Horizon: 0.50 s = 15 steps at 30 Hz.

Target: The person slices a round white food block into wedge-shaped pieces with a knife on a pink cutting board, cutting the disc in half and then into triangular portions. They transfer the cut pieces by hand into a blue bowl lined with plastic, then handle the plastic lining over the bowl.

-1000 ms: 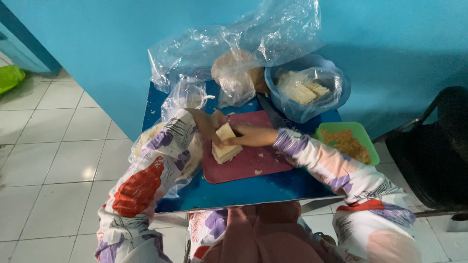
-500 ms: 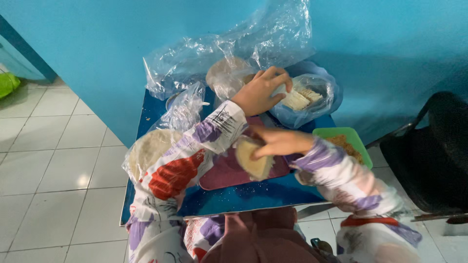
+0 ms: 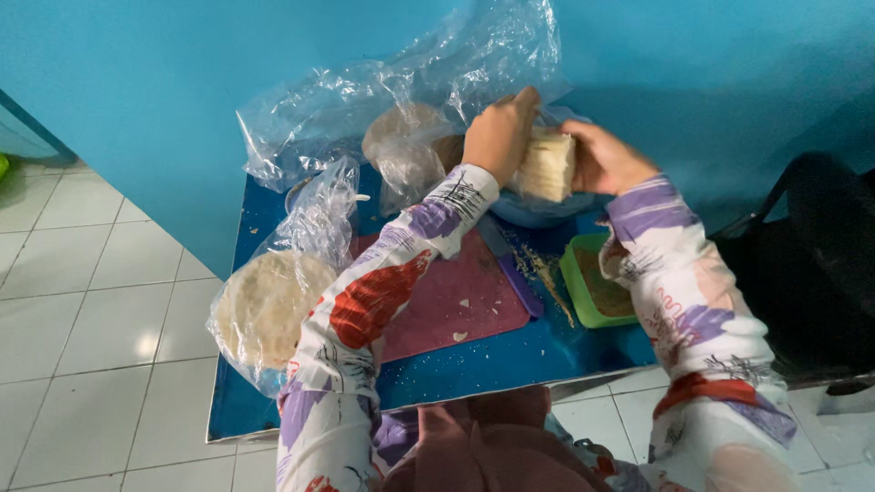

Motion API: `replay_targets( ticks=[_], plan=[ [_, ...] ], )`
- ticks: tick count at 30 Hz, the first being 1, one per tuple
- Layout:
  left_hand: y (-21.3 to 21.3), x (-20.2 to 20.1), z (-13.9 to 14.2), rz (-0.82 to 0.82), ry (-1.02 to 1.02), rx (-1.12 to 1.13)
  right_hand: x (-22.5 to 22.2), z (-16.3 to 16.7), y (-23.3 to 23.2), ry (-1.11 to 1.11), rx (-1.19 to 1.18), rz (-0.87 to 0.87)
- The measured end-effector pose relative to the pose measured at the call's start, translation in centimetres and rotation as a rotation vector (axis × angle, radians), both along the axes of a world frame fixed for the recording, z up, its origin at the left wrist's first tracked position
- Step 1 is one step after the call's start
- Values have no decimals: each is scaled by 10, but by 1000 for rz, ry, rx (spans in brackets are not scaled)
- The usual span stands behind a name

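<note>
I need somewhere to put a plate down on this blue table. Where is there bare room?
The purple cutting board is bare apart from crumbs, bordered by the bagged flatbreads and the green container. A blue strip of table runs along the near edge. The back is crowded: plastic bags, and both the left hand and right hand holding a pale stack.

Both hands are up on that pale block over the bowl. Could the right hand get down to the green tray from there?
Probably yes. The right hand shares the pale block with the left hand; the green tray lies just below its forearm with nothing over it. It would need to let go of the block first.
</note>
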<state>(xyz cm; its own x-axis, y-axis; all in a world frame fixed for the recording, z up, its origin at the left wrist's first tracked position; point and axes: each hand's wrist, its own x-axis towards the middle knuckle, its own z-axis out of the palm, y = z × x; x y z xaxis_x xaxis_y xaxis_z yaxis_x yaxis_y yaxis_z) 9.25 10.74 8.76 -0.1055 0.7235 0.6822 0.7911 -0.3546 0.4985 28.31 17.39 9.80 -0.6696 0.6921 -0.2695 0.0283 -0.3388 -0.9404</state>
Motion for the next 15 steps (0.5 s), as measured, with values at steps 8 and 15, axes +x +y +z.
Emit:
replay_targets(
  ticks=[8, 15],
  plan=[
    [-18, 7, 19, 56, 239, 69, -28, -16, 11, -131, 1011, -26],
    [-12, 14, 19, 30, 253, 102, -77, -20, 7, -1167, 1721, -70]
  ],
)
